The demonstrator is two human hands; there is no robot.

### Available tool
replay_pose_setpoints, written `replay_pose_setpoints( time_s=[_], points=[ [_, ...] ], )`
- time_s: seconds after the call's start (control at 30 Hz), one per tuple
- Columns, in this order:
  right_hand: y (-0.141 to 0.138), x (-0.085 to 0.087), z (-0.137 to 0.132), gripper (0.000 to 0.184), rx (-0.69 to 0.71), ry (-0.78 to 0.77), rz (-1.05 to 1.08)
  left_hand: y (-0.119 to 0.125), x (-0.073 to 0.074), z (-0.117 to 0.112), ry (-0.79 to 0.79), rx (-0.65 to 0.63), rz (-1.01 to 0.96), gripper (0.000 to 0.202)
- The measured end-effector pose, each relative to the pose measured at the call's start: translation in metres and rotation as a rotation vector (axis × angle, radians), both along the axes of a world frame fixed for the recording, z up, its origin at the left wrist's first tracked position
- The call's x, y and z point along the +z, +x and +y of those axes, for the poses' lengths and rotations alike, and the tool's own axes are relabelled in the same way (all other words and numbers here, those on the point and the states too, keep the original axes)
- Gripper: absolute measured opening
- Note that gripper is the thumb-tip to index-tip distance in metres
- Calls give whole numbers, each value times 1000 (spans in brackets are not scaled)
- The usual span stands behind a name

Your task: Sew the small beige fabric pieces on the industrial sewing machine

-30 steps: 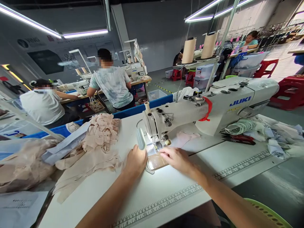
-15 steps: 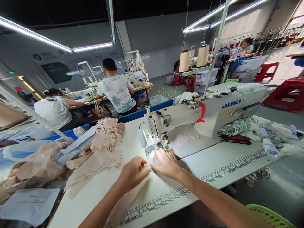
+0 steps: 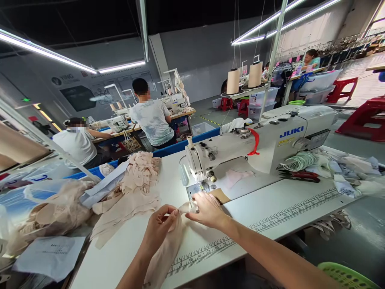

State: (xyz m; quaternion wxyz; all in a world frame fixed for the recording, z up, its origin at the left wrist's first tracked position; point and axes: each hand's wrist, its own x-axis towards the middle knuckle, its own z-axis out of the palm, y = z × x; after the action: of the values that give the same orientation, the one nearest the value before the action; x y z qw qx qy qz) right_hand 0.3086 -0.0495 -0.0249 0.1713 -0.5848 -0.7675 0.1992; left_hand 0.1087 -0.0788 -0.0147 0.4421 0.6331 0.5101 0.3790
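left hand (image 3: 159, 226) pinches beige fabric (image 3: 171, 247) | right hand (image 3: 209, 210) palm-down | hands close together

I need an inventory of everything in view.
Large sewing machine: one, white, centre right
Ruled tabletop: one, white, foreground
Conical thread spools: two, beige, behind machine
Crumpled fabric pieces: many, beige, left
Thin fabric strip: one, beige, bottom centre
Coiled cord: one, pale green, right
Handheld cutters: uncounted, red and black, beside cord
Fabric scraps: many, pale, far right
Perforated basket: one, green, bottom right
Plastic stools: several, red, upper right
Plastic boxes: several, translucent, background
Other people: several, pale clothes, background
Left hand: one, bare, gripping strip
Right hand: one, bare, before machine
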Motion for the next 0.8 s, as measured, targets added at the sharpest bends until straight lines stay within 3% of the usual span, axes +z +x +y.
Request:
replay_pose_setpoints(
  time_s=[0.13, 0.2, 0.33, 0.4, 0.5, 0.63, 0.7, 0.8],
  points=[
    [-2, -2, 3, 15, 15, -38, 188, -11, -1, -2, 87, 125, -81, 49],
    [4, -3, 3, 20, 43, -62, 268, -20, -2, -1, 75, 214, -104, 49],
    [22, -6, 7, 9, 133, -94, 414, -39, -6, 1, 47, 236, 129, 47],
    [31, -12, 11, 15, 156, -2, 312, -48, -10, 1, 58, 193, 327, 40],
    [38, -25, 17, 26, 163, 269, 58, -59, -16, 4, 57, 186, 640, 26],
    [42, -38, 21, 25, 142, 579, -121, -72, -11, 24, 205, 246, 896, 16],
    [44, -40, 22, 21, 111, 631, -150, -77, -6, 43, 286, 272, 958, 15],
    [49, -41, 23, 21, 93, 634, -150, -78, -2, 71, 271, 269, 1073, 18]
  ],
)
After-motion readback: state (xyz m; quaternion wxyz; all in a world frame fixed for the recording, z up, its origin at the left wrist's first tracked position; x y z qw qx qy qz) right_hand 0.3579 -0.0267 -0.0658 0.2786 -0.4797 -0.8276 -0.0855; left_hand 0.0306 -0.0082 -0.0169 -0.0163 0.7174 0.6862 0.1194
